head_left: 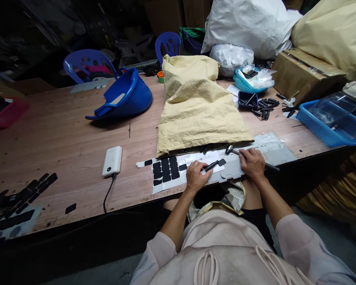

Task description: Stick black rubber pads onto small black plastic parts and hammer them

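My left hand (pixel 196 175) rests at the table's front edge, its fingers closed on a short black rod (pixel 212 165) that points up to the right. Close to the rod's tip lies a small black patch (pixel 222 162) on the grey board (pixel 234 168). My right hand (pixel 254 162) is wrapped round the handle of a small hammer (pixel 229 149), whose metal head lies to the left, over the board. Left of my left hand, a white sheet (pixel 178 183) carries several rows of black rounded stickers (pixel 166 170).
A large yellow sack (pixel 201 107) lies just beyond my hands. Further left are a white power bank (pixel 112 160) with a cable and a blue scoop (pixel 130 95). Black parts (pixel 265 105), a blue tray (pixel 329 130) and a cardboard box (pixel 305 75) stand at the right.
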The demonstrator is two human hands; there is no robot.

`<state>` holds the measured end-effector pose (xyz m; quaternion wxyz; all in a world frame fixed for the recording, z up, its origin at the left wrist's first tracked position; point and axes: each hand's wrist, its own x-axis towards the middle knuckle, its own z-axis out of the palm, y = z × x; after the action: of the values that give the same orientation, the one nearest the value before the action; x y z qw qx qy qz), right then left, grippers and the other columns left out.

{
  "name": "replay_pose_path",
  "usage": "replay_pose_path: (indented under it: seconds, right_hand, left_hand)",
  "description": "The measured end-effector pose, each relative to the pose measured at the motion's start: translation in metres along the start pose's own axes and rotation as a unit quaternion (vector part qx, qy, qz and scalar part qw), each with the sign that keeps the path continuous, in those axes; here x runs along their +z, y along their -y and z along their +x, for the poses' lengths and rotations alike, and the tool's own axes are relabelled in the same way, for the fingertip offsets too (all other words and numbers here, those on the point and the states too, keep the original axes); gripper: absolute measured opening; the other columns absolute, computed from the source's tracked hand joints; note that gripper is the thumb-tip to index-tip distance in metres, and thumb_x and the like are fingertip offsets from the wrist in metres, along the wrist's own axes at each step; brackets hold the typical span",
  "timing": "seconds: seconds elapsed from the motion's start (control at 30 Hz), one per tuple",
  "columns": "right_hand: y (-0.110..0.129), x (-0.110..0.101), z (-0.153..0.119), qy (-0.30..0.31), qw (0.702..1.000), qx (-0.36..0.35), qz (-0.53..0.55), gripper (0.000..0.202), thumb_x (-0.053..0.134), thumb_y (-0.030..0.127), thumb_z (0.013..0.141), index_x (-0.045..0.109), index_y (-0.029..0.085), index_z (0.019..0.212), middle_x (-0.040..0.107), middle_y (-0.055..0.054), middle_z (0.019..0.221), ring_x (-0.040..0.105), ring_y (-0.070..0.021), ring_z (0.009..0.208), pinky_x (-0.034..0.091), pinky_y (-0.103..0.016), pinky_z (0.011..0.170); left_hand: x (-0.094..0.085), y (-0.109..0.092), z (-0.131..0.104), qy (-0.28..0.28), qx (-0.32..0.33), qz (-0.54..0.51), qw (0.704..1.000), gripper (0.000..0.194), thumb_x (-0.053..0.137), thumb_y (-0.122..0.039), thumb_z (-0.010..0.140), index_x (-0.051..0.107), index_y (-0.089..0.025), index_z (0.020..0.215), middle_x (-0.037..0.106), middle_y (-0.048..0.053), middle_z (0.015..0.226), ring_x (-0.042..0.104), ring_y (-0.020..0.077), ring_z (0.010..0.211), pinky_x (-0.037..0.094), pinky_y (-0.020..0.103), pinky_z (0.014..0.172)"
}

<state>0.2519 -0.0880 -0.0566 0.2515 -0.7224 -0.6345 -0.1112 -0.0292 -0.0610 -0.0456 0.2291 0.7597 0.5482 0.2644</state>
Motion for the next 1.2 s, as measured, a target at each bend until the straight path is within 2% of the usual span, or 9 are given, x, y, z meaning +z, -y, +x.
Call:
replay_pose_path:
  seconds: [0.2,0.33,0.43,0.6,0.7,0.87,0.97,1.07,1.2]
  right_hand:
    - [0.002,-0.007,0.002,0.006,0.999,0.002,0.031,0.03,0.053,0.034,0.101,0.079,0.023,0.112,0.068,-0.009,0.094,0.055,-0.0238,0.09,0.043,-0.036,0.082]
    - [0.029,-0.025,-0.009,0.002,0.991,0.023,0.129,0.034,0.047,0.036,0.105,0.075,0.024,0.121,0.069,-0.008,0.1,0.064,-0.022,0.095,0.05,-0.034,0.083]
    - [0.056,-0.037,-0.025,0.037,0.977,0.011,0.209,0.034,0.047,0.037,0.107,0.072,0.026,0.127,0.072,-0.007,0.105,0.068,-0.0203,0.098,0.053,-0.032,0.085]
    - [0.082,-0.039,-0.046,0.087,0.971,-0.017,0.22,0.036,0.047,0.032,0.107,0.072,0.028,0.134,0.071,-0.004,0.098,0.068,-0.0164,0.085,0.053,-0.027,0.075]
    - [0.087,-0.041,-0.049,0.093,0.973,-0.025,0.208,0.037,0.047,0.031,0.108,0.072,0.029,0.134,0.069,-0.003,0.094,0.067,-0.0151,0.081,0.051,-0.025,0.07]
    - [0.091,-0.047,-0.051,0.082,0.974,-0.064,0.202,0.045,0.043,0.021,0.107,0.068,0.031,0.143,0.067,-0.004,0.095,0.066,-0.0149,0.086,0.052,-0.025,0.075]
    - [0.09,-0.046,-0.053,0.098,0.979,-0.091,0.154,0.048,0.045,0.015,0.103,0.07,0.032,0.14,0.066,-0.003,0.091,0.063,-0.0135,0.079,0.048,-0.024,0.069]
    - [0.088,-0.046,-0.052,0.099,0.984,-0.085,0.125,0.047,0.049,0.014,0.101,0.072,0.033,0.138,0.066,-0.002,0.091,0.061,-0.0125,0.074,0.044,-0.024,0.062]
    - [0.085,-0.051,-0.049,0.058,0.986,-0.057,0.142,0.047,0.049,0.016,0.103,0.07,0.032,0.141,0.067,-0.002,0.092,0.063,-0.0124,0.078,0.045,-0.023,0.065]
  left_hand:
    - [0.001,0.001,0.003,0.006,-0.005,-0.012,1.0,0.012,0.086,-0.024,0.084,0.081,-0.025,0.095,0.07,0.001,0.086,0.065,0.0205,0.092,0.047,0.035,0.088]
    - [0.001,0.001,0.004,0.013,-0.009,-0.01,1.0,0.013,0.088,-0.025,0.083,0.081,-0.025,0.095,0.07,0.001,0.087,0.065,0.0211,0.094,0.047,0.035,0.088]
    - [0.001,0.001,0.004,0.02,-0.011,-0.01,1.0,0.015,0.089,-0.025,0.082,0.082,-0.025,0.095,0.07,0.001,0.088,0.064,0.0211,0.094,0.046,0.035,0.088]
    - [0.002,0.002,0.004,0.026,-0.012,-0.015,0.999,0.016,0.088,-0.026,0.082,0.082,-0.027,0.098,0.07,0.001,0.089,0.063,0.0211,0.095,0.045,0.036,0.088]
    - [0.003,0.002,0.004,0.024,-0.016,-0.019,0.999,0.017,0.088,-0.027,0.083,0.082,-0.028,0.099,0.07,0.001,0.089,0.063,0.0212,0.096,0.045,0.036,0.089]
    - [0.004,0.004,0.004,0.022,-0.015,-0.027,0.999,0.014,0.087,-0.029,0.084,0.083,-0.03,0.096,0.068,0.0,0.088,0.062,0.0207,0.095,0.045,0.035,0.088]
    - [0.004,0.004,0.004,0.021,-0.017,-0.03,0.999,0.013,0.087,-0.03,0.084,0.083,-0.03,0.096,0.068,0.001,0.086,0.062,0.0207,0.094,0.045,0.035,0.088]
    - [0.003,0.003,0.004,0.02,-0.022,-0.033,0.999,0.014,0.088,-0.028,0.083,0.084,-0.029,0.097,0.069,0.001,0.086,0.062,0.021,0.095,0.045,0.036,0.088]
    - [0.003,0.001,0.005,0.022,-0.025,-0.036,0.999,0.016,0.089,-0.025,0.082,0.084,-0.028,0.097,0.071,0.001,0.088,0.064,0.0214,0.096,0.046,0.037,0.09]
